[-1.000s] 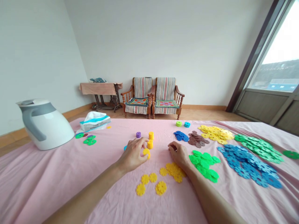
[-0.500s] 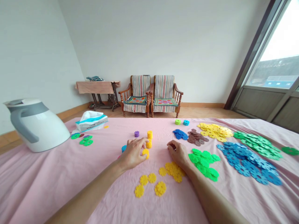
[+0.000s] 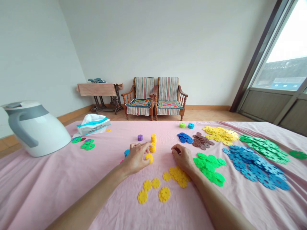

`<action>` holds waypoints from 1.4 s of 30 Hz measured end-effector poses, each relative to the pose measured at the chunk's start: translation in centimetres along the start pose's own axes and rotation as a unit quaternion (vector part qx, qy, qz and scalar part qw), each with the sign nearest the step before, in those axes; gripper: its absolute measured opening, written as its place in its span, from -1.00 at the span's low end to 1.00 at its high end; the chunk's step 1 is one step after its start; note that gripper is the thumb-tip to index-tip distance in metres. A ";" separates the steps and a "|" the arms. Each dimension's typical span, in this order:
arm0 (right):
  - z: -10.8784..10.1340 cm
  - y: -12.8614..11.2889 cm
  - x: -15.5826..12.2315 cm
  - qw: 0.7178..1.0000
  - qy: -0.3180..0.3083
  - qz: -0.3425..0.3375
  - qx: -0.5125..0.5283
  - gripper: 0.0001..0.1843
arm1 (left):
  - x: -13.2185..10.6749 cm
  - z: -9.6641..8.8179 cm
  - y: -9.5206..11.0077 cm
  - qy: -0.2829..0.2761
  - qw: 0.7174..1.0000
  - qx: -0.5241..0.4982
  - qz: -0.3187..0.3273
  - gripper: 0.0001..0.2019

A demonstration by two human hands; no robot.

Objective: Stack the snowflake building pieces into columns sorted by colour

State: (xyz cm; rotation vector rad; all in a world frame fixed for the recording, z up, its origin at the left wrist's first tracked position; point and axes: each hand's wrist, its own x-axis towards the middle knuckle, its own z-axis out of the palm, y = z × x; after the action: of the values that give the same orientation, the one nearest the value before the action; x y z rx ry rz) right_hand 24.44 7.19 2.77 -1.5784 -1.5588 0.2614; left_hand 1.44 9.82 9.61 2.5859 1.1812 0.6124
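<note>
Three small stacks of yellow flower-shaped discs stand in a row near the middle of the pink cloth: a far stack [image 3: 153, 138], a middle stack [image 3: 152, 147] and a near stack [image 3: 149, 158]. My left hand [image 3: 137, 157] is just left of them, thumb and forefinger apart around the near stack. The forefinger tip reaches the middle stack; whether it touches is unclear. My right hand [image 3: 182, 156] rests on the cloth with fingers loosely curled and nothing visible in them. A pile of loose yellow discs [image 3: 178, 175] lies beside its wrist. Behind my left hand a blue stack [image 3: 127, 153] is partly hidden.
A purple stack [image 3: 140, 137] stands farther back, with lime [image 3: 182, 125] and light-blue [image 3: 191, 126] stacks near the far edge. On the right lie green [image 3: 209, 167], blue [image 3: 256, 166], brown [image 3: 203, 141] and yellow [image 3: 220, 135] piles. Left are a kettle [image 3: 43, 131] and a tissue box [image 3: 93, 126].
Both hands and the discs keep practically the same positions. Only a very slight shift of the view shows on the left side.
</note>
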 end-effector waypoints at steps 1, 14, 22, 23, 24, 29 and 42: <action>0.0 0.0 0.0 1.000 -0.001 0.000 -0.001 -0.81 | 0.0 0.0 0.0 -0.001 1.000 0.000 -0.001 -0.56; -0.1 0.0 0.0 1.000 -0.004 0.002 -0.007 -0.80 | -0.1 0.1 -0.1 -0.006 1.000 0.001 -0.003 -0.58; 0.0 0.1 0.0 1.000 -0.003 0.001 -0.008 -0.79 | 0.0 0.0 0.2 -0.019 1.000 -0.004 -0.004 -0.60; -0.1 0.0 0.0 1.000 -0.002 0.000 -0.008 -0.79 | 0.0 0.0 0.2 -0.020 1.000 -0.006 -0.004 -0.60; -0.1 0.0 0.0 1.000 -0.002 -0.001 -0.008 -0.79 | 0.0 -0.1 0.2 -0.020 1.000 -0.007 -0.004 -0.60; -0.1 0.0 0.0 1.000 -0.003 -0.001 -0.008 -0.79 | -0.5 -1.2 1.1 -0.005 1.000 -0.001 0.018 -0.79; 0.0 0.1 0.0 1.000 -0.003 0.002 -0.006 -0.78 | -3.4 -1.4 3.8 -0.214 0.970 -0.034 0.107 -0.78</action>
State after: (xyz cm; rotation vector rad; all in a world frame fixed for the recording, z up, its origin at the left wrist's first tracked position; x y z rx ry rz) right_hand 24.53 7.23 2.74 -1.5911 -1.5640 0.2600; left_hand 1.31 4.85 11.28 2.6194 0.7387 0.1118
